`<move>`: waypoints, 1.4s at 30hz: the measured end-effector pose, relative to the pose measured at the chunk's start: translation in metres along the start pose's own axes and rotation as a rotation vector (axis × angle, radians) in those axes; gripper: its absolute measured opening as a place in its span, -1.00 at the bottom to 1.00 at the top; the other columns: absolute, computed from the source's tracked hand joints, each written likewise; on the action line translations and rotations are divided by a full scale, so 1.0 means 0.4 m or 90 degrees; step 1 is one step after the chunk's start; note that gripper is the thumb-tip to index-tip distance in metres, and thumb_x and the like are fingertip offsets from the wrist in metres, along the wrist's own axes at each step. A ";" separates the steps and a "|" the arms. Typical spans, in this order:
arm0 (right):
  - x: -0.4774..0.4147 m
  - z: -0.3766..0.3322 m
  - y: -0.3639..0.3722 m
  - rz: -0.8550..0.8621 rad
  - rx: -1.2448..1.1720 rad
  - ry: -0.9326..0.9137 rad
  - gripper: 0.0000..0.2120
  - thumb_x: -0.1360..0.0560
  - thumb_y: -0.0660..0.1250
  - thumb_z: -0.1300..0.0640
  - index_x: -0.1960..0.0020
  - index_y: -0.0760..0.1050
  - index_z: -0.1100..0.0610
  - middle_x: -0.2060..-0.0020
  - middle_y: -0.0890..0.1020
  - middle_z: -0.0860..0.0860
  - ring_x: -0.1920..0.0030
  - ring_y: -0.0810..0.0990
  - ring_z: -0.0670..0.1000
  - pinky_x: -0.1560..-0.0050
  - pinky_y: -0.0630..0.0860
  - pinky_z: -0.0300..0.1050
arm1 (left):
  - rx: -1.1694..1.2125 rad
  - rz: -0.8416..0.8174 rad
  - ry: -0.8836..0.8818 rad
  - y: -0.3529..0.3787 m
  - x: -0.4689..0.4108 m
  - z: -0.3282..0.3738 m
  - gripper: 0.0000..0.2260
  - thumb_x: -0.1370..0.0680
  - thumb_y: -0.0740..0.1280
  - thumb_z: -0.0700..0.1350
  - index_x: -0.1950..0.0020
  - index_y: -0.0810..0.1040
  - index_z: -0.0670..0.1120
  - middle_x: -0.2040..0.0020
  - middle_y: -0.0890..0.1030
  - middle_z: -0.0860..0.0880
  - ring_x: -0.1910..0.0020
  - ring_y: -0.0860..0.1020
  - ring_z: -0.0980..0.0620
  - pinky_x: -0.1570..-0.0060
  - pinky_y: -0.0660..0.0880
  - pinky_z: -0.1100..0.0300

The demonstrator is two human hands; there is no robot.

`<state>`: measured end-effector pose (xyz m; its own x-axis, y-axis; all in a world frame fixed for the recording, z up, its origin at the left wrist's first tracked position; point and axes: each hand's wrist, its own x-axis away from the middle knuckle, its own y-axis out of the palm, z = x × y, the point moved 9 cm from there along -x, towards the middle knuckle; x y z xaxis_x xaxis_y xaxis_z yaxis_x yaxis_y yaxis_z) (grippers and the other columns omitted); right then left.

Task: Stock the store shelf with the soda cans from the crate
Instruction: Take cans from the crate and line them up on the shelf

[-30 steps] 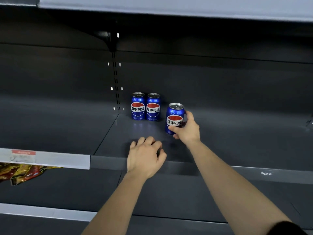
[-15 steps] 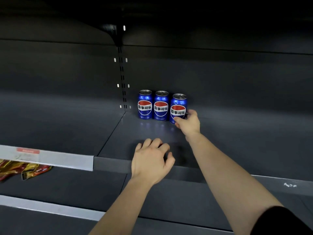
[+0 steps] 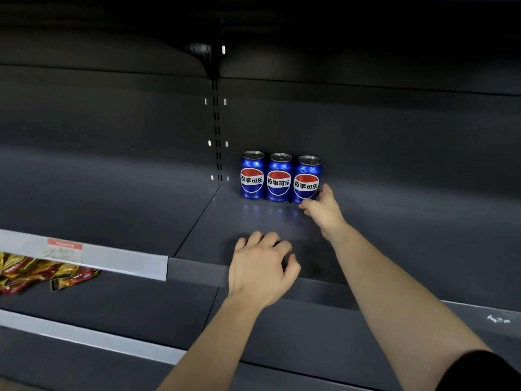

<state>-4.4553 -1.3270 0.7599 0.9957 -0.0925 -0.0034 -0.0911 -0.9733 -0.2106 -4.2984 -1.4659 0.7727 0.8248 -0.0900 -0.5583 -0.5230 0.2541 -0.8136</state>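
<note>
Three blue soda cans stand upright in a row at the back of the dark shelf [image 3: 408, 235]: the left can [image 3: 252, 176], the middle can [image 3: 279, 179] and the right can [image 3: 306, 180]. They touch side by side, labels facing me. My right hand [image 3: 324, 210] reaches in and grips the right can low down, thumb on its right side and fingertips at its front base. My left hand [image 3: 260, 269] rests on the shelf's front edge with loosely curled fingers and holds nothing. The crate is out of view.
A slotted upright post [image 3: 217, 131] runs up the back wall just left of the cans. A white price rail [image 3: 118, 261] fronts the left shelf section. Red and gold snack packets [image 3: 33, 270] lie on the lower shelf [image 3: 127, 306] at the far left.
My right hand carried the third can back and set it beside the other two. It now sits lower on that can. My left hand stayed on the shelf edge.
</note>
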 end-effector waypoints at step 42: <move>1.194 0.622 0.095 -0.054 0.310 0.211 -0.58 -0.46 0.45 0.00 -0.26 0.52 0.11 -0.09 0.64 0.06 0.00 0.55 -0.05 -0.04 0.42 -0.24 | 0.017 -0.362 -0.043 -0.077 0.980 -0.197 -0.60 -0.62 0.09 0.05 -0.46 0.34 0.04 -0.37 0.46 0.03 -0.34 0.38 -0.01 -0.30 0.16 0.06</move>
<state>-3.9791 -1.3558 0.5070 0.9338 -0.1559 0.3221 0.0840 -0.7794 -0.6208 -3.9761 -1.5850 0.5660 0.9872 -0.1579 -0.0223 0.0113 0.2087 -0.9779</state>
